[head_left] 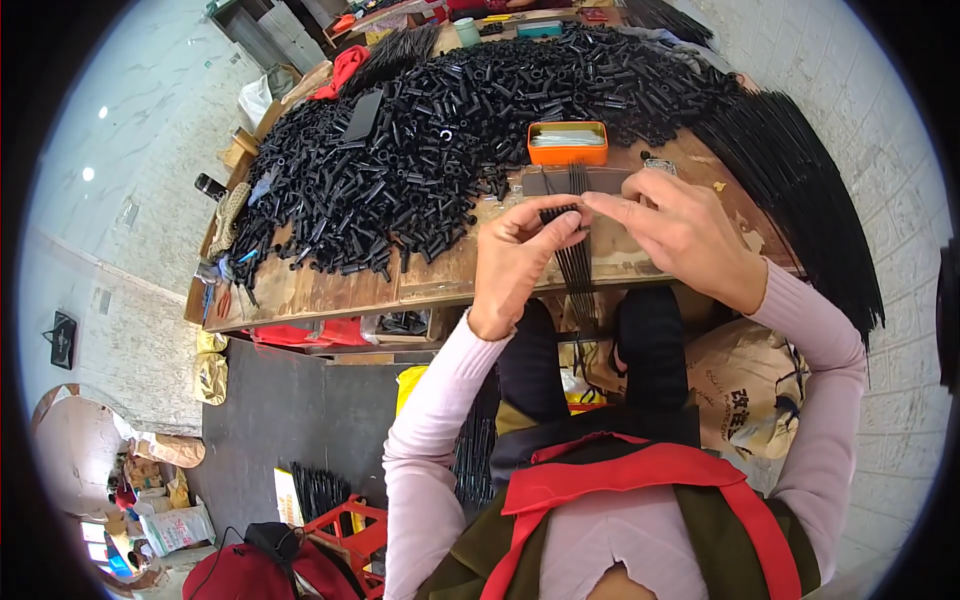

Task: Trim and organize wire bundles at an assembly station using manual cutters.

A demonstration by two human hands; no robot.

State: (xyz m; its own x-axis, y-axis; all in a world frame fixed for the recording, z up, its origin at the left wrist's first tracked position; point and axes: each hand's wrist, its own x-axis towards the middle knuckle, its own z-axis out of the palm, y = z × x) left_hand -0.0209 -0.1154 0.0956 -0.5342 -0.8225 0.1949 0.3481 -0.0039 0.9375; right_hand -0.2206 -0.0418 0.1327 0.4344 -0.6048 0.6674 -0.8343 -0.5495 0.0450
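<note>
My left hand (520,250) is closed around a bundle of thin black rods (574,270), with the thumb pressed along a short row of dark pieces at its top. The rods hang below the fingers past the table's front edge, and their thin upper ends lie over a dark flat plate (540,183). Close by on the right, my right hand (690,235) reaches its index finger to the top of the bundle. Its other fingers are curled, and anything small between them is too hidden to make out. Just beyond the hands stands an orange tin (567,146) holding thin pale pieces.
A large heap of short black tubes (430,150) covers much of the wooden table (350,298). Long black rods (800,190) lie along the right side. A dark flat box (363,117) rests on the heap. Below are a red crate (350,535) and a brown sack (735,385).
</note>
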